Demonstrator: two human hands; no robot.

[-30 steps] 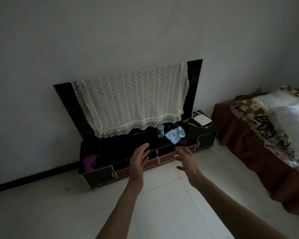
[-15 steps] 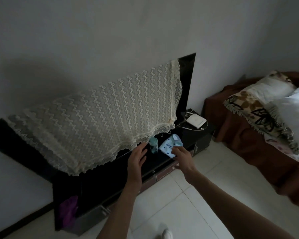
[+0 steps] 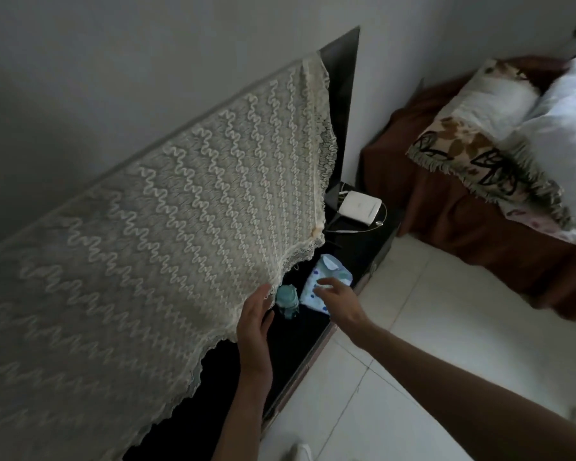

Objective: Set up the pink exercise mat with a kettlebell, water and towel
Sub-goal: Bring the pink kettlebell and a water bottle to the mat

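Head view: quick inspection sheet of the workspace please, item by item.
Surface: black TV stand, glossy top.
Job's things: teal water bottle upright; folded light-blue patterned towel beside it. Mat, kettlebell: nothing seen.
Clutter: white box at the stand's far end.
Grips: left hand open near bottle; right hand open over towel, contact unclear.
Cables: thin cables by the box.
Surroundings: lace cloth over TV, bed, tiled floor.

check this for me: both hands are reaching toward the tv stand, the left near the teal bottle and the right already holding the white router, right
Not quite. In the head view the right hand hovers open over the blue-and-white towel; the white router lies untouched further back. The left hand is indeed near the teal bottle.
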